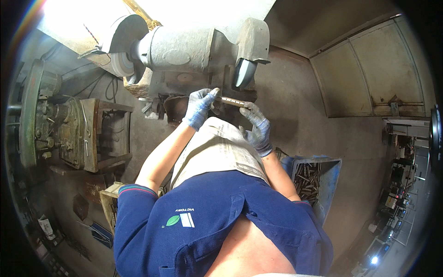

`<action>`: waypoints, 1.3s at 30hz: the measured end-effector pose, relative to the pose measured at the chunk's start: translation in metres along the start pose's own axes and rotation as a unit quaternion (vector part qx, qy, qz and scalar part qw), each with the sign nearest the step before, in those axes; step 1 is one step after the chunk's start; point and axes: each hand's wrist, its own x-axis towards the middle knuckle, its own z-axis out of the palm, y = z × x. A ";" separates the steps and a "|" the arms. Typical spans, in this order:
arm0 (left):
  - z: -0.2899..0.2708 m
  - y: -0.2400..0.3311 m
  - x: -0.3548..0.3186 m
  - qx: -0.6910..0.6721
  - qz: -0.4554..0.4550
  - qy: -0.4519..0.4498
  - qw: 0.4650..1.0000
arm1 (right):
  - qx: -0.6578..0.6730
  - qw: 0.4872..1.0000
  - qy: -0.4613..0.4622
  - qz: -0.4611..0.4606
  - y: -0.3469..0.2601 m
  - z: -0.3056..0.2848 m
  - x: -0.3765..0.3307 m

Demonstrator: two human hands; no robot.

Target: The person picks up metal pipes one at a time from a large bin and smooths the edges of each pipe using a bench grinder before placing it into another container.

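A short, slim metal rod [231, 101] with a row of evenly spaced marks or notches lies roughly level between my hands. My left hand [198, 109], in a blue-grey work glove, pinches its left end between thumb and fingers. At the other end, the gloved fingers of my right hand [257, 128] close on the rod. Just beyond it stands a grey bench grinder [180, 50]. The grinder's right wheel [245, 74] shows under its guard, a small gap away from the rod. A pale wheel [121, 64] sits at the grinder's left end.
A pale printed cloth [221, 145] covers my lap. By my right elbow stands a blue bin [331, 182] holding many metal rods [306, 179]. An old green machine [67, 131] on a stand is at the left. A large metal cabinet [369, 76] stands at the far right.
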 end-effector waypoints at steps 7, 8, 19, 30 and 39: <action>0.000 -0.013 0.010 0.088 0.068 -0.012 0.994 | -0.004 1.000 0.016 0.017 0.009 0.000 -0.006; 0.001 -0.014 0.010 0.114 0.078 -0.010 0.990 | 0.070 0.995 0.036 0.065 0.011 0.002 -0.009; 0.001 -0.030 0.024 0.145 0.047 0.002 0.988 | -0.103 0.993 0.049 0.034 0.024 0.001 -0.006; 0.023 -0.078 0.053 -0.025 0.013 0.064 0.998 | 0.069 0.970 0.083 0.218 0.080 -0.007 -0.016; 0.033 -0.074 0.065 -0.048 0.007 0.097 0.994 | 0.149 0.941 0.131 0.273 0.099 0.001 -0.012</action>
